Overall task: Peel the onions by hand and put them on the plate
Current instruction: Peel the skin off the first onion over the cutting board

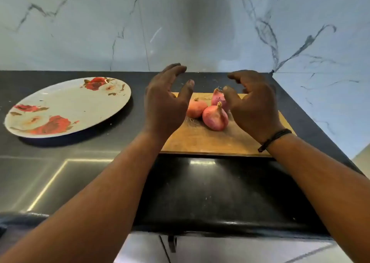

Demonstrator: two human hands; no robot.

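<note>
Both hands, left hand (166, 104) and right hand (252, 106), hovering with fingers loosely curved, holding nothing. Flanking three unpeeled onions (215, 117) on cutting board (200, 140); plate (66, 106) lying left.

Three onions (209, 110) lie together on the board (210, 140), the plate (66, 108) left of it.

Matt wooden board (210, 140), glossy black counter (220, 192), veined marble wall (80, 32).

A home kitchen: black stone table (220, 192), marble wall (80, 32), wooden chopping board (210, 140), flowered plate (66, 110), onions (215, 117).
</note>
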